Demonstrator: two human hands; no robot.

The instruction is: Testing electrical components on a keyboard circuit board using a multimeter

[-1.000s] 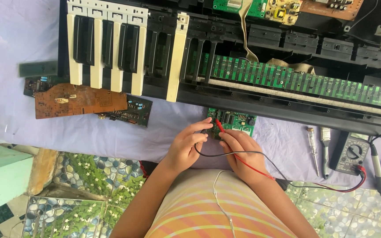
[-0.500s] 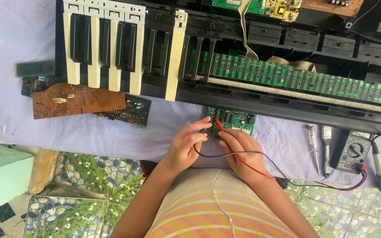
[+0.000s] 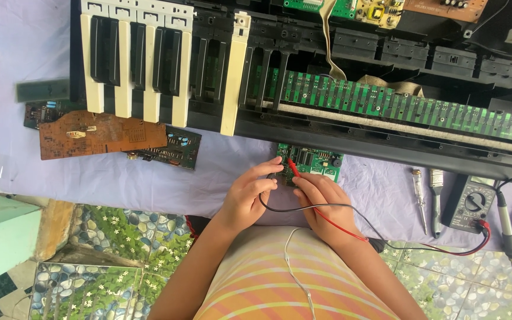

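Head view: the person sits at the near edge of a table [image 3: 25, 53] covered in a pale cloth, both hands over a small green circuit board [image 3: 318, 161] that lies flat just in front of the opened keyboard [image 3: 303, 77]. The right hand [image 3: 322, 198] is closed in a pen-like pinch on a red probe [image 3: 292, 167], its tip pressed down on the board's left part, apparently so a single contact can be touched. The left hand [image 3: 249, 194] is curled, its fingertips at the board's left edge around what looks like the black probe [image 3: 272, 176]; that grip is mostly hidden. Red and black leads run from the hands along the near edge to a meter [image 3: 468, 204] toward the right end, kept within sight of the work. Beside the meter lie a screwdriver [image 3: 419, 192], a small brush [image 3: 436, 192] and a soldering iron [image 3: 506, 228]. Toward the left end, a brown board [image 3: 99, 133] rests over two darker boards, set apart from the work.
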